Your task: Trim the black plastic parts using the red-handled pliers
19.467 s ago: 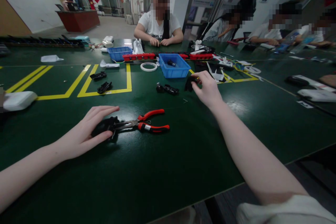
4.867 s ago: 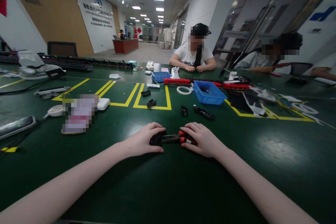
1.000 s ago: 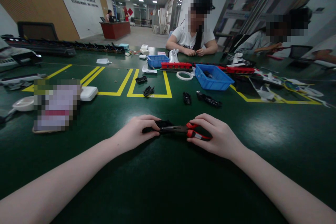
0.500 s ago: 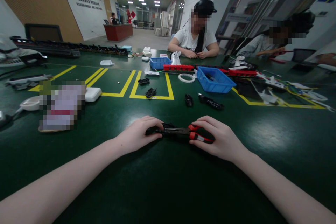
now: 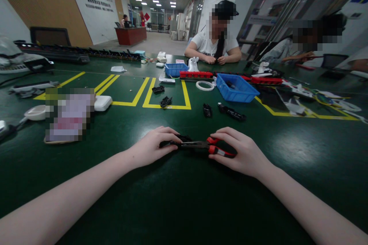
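Note:
My right hand (image 5: 240, 151) is closed round the red and black handles of a pair of long-nose pliers (image 5: 198, 144), whose jaws point left. Between the fingers and thumb of my left hand (image 5: 156, 143) is a black plastic part (image 5: 184, 138), mostly covered by the fingers. The tip of the pliers reaches this part close to my left fingertips; whether the jaws grip it I cannot tell. Beyond my hands lie a small black part (image 5: 207, 110) and a longer black part (image 5: 231, 112) with a shiny end.
Two more black parts (image 5: 166, 102) lie by a yellow-taped outline. A blue bin (image 5: 237, 89) and a white tape ring (image 5: 205, 85) stand farther back. At left are a phone (image 5: 69, 118) and a white case (image 5: 102, 103). A person (image 5: 214, 48) sits across the green table (image 5: 184, 199).
The pliers and my right hand have shifted very slightly right against the left fingers. My left hand keeps its hold on the black part; the whole view has moved a little.

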Available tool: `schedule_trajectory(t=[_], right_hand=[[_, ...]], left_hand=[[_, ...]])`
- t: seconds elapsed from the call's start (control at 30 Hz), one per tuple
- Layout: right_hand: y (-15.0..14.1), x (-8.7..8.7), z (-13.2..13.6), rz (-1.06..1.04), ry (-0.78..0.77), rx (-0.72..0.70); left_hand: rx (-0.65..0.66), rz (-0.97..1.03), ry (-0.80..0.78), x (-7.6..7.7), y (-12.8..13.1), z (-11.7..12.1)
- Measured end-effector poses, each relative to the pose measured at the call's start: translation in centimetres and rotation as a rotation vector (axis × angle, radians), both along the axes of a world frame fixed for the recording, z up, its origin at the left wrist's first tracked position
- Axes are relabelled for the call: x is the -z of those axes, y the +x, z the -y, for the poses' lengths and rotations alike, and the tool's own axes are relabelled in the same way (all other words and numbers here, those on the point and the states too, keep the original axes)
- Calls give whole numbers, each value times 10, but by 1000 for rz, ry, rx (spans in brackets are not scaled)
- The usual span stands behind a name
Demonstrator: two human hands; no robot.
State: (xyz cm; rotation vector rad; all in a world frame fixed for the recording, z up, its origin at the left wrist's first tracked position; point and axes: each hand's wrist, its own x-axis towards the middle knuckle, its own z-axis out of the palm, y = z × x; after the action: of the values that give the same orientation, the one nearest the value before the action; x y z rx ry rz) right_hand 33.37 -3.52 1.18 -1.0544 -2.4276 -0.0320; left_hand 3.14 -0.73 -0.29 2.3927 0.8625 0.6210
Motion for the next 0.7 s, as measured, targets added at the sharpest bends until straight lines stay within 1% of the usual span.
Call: schedule_trajectory(t=[0.2, 0.37, 0.53, 0.6, 0.7], right_hand=[[-2, 1, 1, 0, 11, 3], [1, -1, 1, 23, 26, 7], [13, -3, -5, 34, 80, 111], [18, -1, -8, 71, 69, 145], [21, 5, -13, 134, 10, 160]], left_hand=[[8, 6, -22, 0, 0, -2], [-8, 2, -37, -3, 1, 1], [-14, -32, -37, -10, 2, 8], [-5, -59, -8, -11, 3, 10], [4, -95, 45, -12, 4, 12]])
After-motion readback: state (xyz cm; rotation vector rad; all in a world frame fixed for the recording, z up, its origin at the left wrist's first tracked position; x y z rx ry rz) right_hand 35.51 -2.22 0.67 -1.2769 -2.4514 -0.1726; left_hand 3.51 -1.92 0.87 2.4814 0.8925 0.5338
